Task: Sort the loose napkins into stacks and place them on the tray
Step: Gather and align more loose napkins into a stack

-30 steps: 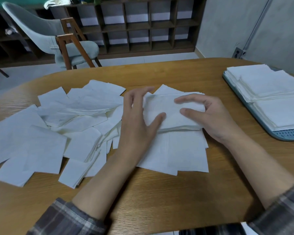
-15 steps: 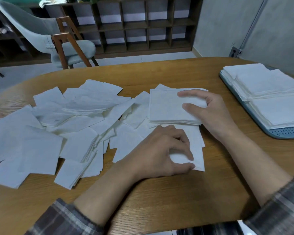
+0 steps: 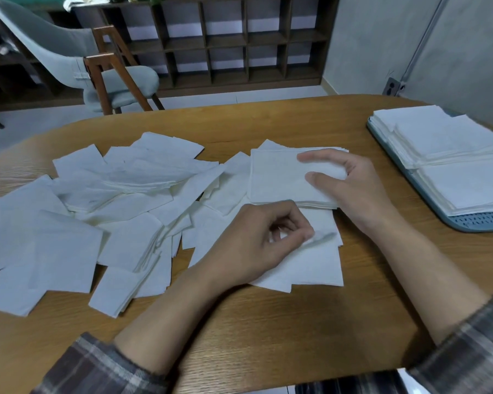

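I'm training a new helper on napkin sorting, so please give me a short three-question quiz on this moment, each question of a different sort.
1. True or false: the tray already carries stacked napkins.
2. What does the right hand hold? A) the tray's rim B) a neat stack on the table C) the chair
3. Fill in: the ___ hand pinches a loose napkin just in front of that stack.

Key: 1 true; 2 B; 3 left, the left hand.
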Motion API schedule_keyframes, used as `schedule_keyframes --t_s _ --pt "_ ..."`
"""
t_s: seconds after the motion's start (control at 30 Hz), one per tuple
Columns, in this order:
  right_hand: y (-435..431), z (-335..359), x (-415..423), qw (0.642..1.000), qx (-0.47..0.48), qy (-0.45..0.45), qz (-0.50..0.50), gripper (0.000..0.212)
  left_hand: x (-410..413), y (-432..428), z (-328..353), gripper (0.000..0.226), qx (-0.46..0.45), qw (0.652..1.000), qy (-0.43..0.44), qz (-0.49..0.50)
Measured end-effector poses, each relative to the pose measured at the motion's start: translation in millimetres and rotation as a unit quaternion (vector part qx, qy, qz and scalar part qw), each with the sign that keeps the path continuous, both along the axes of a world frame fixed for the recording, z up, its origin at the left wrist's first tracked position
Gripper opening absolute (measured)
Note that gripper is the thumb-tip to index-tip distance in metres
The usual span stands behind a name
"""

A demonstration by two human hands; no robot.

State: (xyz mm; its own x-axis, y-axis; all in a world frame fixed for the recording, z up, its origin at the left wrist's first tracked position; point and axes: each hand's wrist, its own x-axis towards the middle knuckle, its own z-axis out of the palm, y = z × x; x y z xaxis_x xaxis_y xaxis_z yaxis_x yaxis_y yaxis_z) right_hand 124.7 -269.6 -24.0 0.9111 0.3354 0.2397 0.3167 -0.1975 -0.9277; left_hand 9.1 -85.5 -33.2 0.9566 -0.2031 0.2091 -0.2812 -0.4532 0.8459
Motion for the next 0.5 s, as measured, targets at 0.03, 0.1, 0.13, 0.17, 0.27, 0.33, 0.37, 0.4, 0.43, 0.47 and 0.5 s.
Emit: schedule_keyframes --t_s 0.03,0.1,0.13,0.17,0.27,0.33,0.37,0.4,0.43,0.47,0.5 --pt "-0.2 0.5 0.3 1.000 -0.001 -0.005 -0.003 0.030 0.9 1.6 0.5 0.004 -0.018 1.000 0.001 0.010" --pt "-0.8 1.1 0.8 1.000 0.001 -0.009 -0.011 0.030 1.2 4.3 1.8 0.008 -0.025 0.999 -0.014 0.015" --pt "-1.2 1.2 1.0 1.000 0.004 -0.010 -0.014 0.030 1.1 5.3 2.5 0.014 -0.012 1.000 -0.024 0.009" --pt "-1.6 1.3 1.0 1.000 0.005 -0.010 -0.016 0.030 0.8 5.8 3.3 0.022 0.007 0.999 -0.033 -0.001" --pt "-1.7 1.2 0.4 1.000 0.003 -0.008 -0.012 0.031 0.9 7.3 5.3 0.046 0.083 0.994 -0.060 -0.027" --pt "-1.8 1.5 0.4 1.000 0.003 -0.005 -0.013 0.031 2.4 8.3 4.2 0.051 0.134 0.987 -0.074 -0.043" --pt "-1.7 2.1 -0.1 1.000 0.003 -0.005 -0.014 0.031 2.9 8.9 3.6 0.050 0.151 0.985 -0.071 -0.050" --pt "-1.5 2.6 -0.3 1.000 0.002 -0.004 -0.016 0.031 2.6 9.1 3.9 0.047 0.158 0.984 -0.063 -0.050" --pt "-1.4 2.9 -0.6 1.000 0.001 -0.003 -0.018 0.030 2.0 9.3 4.6 0.045 0.160 0.985 -0.055 -0.046" --pt "-1.0 2.9 -0.8 1.000 0.000 -0.002 -0.019 0.030 1.9 9.8 4.7 0.043 0.158 0.985 -0.047 -0.042" --pt "-0.5 3.4 -1.6 1.000 -0.002 -0.002 -0.019 0.030 1.8 10.0 4.6 0.041 0.157 0.986 -0.039 -0.039"
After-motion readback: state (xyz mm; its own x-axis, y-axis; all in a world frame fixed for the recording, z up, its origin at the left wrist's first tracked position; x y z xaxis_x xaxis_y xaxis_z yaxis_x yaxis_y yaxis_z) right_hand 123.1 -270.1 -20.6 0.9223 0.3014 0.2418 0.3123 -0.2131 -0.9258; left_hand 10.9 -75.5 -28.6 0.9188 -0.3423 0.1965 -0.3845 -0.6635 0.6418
